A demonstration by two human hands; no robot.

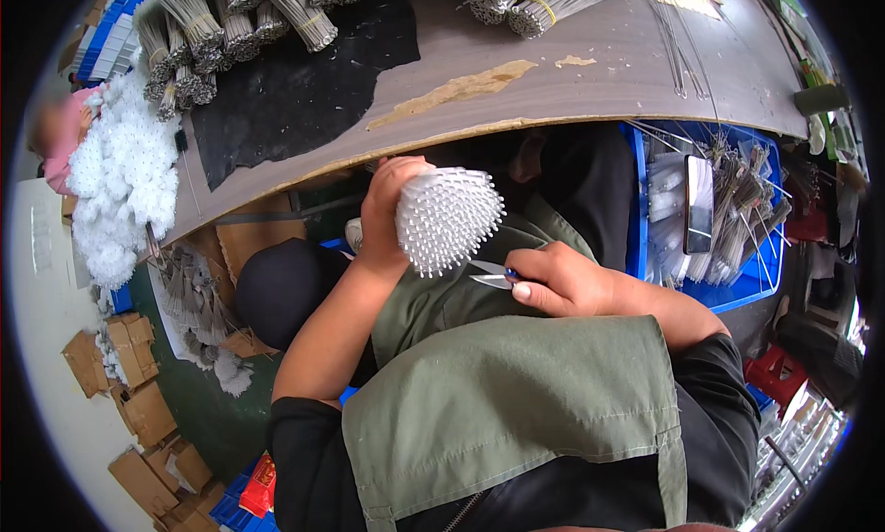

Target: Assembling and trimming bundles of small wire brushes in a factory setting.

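Note:
My left hand (383,209) is wrapped round a thick bundle of small white-bristled brushes (449,220), their many pale tips facing me. The bundle is held above my lap, just in front of the table edge. To its right, my right hand (562,281) is closed round a pair of scissors (491,279) with a bit of blue at the handle. The blades are parted and point left, close under the bundle but apart from it. My right fingers hide most of the scissor handles. A green apron (516,384) covers my lap.
Bundles of wire stems (309,25) lie along the far side of the table (590,80), near a black sheet (304,99). At right, a blue crate (728,297) holds wire brushes and a phone (698,205). White brushes (124,177) are heaped at left, beside a person in pink (60,145). Cardboard boxes (152,412) stand lower left.

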